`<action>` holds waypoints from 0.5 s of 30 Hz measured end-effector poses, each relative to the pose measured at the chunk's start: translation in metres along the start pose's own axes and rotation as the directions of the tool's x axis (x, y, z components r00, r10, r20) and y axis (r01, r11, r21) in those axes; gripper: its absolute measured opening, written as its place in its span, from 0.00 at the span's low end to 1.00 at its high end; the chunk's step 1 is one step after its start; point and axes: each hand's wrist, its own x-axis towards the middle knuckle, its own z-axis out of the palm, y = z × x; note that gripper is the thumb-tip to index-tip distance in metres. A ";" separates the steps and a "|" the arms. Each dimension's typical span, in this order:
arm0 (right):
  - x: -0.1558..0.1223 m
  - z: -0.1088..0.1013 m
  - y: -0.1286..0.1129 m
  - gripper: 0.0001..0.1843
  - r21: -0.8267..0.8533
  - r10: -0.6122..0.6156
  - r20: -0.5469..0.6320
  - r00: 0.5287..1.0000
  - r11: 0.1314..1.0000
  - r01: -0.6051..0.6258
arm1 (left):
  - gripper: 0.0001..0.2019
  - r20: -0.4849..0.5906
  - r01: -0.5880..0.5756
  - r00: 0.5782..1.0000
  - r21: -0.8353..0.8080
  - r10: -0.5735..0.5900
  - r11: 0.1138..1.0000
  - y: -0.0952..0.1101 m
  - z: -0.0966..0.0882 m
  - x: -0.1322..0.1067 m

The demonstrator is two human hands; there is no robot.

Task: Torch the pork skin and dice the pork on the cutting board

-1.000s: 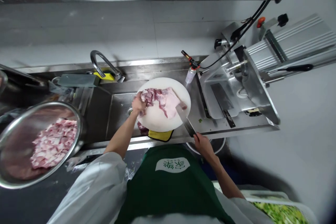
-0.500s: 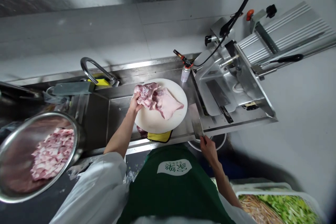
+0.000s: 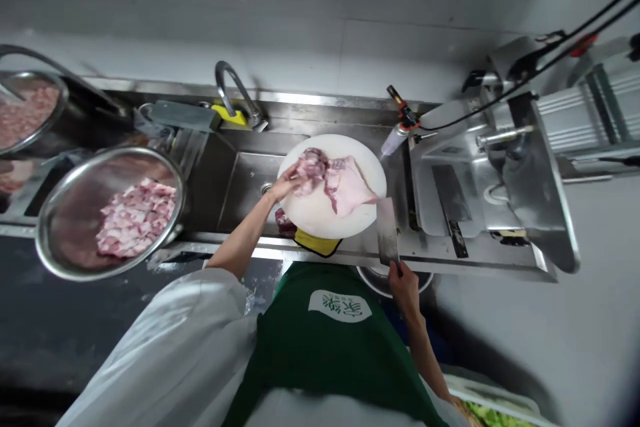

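Observation:
A round white cutting board (image 3: 320, 217) lies across the sink edge. On its left part is a chunk of raw meat (image 3: 312, 168), and my left hand (image 3: 284, 185) grips its left side with the fingers partly hidden by it. Just right of that chunk, a pale, skin-covered slab of meat (image 3: 349, 187) lies flat. My right hand (image 3: 405, 288) is closed around the handle of a cleaver (image 3: 387, 233). The cleaver's broad blade points away from me, beside the board's right edge.
At left stands a steel bowl (image 3: 50, 233) of cut meat. A faucet (image 3: 235, 90) rises behind the sink (image 3: 245, 180). A torch (image 3: 400, 127) stands right of the board. Further right are a slicing machine (image 3: 543, 180) and a second cleaver (image 3: 453, 197). A yellow cloth (image 3: 315, 242) sits under the board.
My view has shifted, bringing more of the left counter in. The chunk under my left hand now looks slightly more apart from the slab. The cleaver stays beside the board in my right hand.

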 end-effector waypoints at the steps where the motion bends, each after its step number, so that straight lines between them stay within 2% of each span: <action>1: 0.002 0.000 -0.002 0.25 -0.009 -0.008 0.006 1.000 1.000 0.008 | 0.38 0.044 0.000 0.999 0.015 -0.001 1.000 -0.006 0.002 -0.008; 2: 0.003 -0.001 -0.003 0.25 -0.018 -0.016 0.012 1.000 1.000 0.016 | 0.38 0.043 -0.004 0.999 0.026 0.003 1.000 -0.012 0.004 -0.016; 3: 0.004 -0.001 -0.004 0.24 -0.033 -0.025 0.016 1.000 0.999 0.025 | 0.35 -0.006 -0.009 1.000 0.039 0.010 0.999 -0.020 0.005 -0.024; 5: 0.005 -0.002 -0.004 0.23 -0.077 -0.044 0.011 0.999 0.996 0.045 | 0.23 -0.225 -0.006 0.974 0.094 0.027 0.996 -0.037 0.003 -0.042; 7: 0.005 -0.004 -0.002 0.22 -0.120 -0.062 0.005 0.998 0.991 0.063 | 0.13 -0.478 0.033 0.877 0.168 0.052 0.985 -0.052 -0.005 -0.062; 9: 0.004 -0.005 -0.001 0.21 -0.148 -0.075 0.003 0.997 0.986 0.075 | 0.11 -0.632 0.063 0.767 0.247 0.112 0.967 -0.062 -0.017 -0.080; 10: 0.004 -0.006 0.000 0.20 -0.153 -0.074 0.007 0.997 0.985 0.075 | 0.12 -0.661 0.059 0.733 0.296 0.160 0.953 -0.064 -0.021 -0.087; 11: 0.004 -0.007 -0.001 0.20 -0.151 -0.071 0.015 0.997 0.986 0.072 | 0.13 -0.657 0.038 0.722 0.353 0.219 0.935 -0.063 -0.023 -0.090; 12: 0.004 -0.007 -0.002 0.20 -0.147 -0.063 0.022 0.998 0.987 0.066 | 0.14 -0.620 0.002 0.733 0.414 0.281 0.910 -0.060 -0.023 -0.091; 13: 0.004 -0.007 -0.003 0.20 -0.143 -0.054 0.023 0.998 0.988 0.056 | 0.15 -0.557 -0.045 0.760 0.470 0.336 0.882 -0.055 -0.018 -0.087; 15: 0.004 -0.006 -0.008 0.20 -0.139 -0.041 0.015 0.999 0.989 0.042 | 0.19 -0.372 -0.139 0.838 0.560 0.398 0.817 -0.040 0.002 -0.071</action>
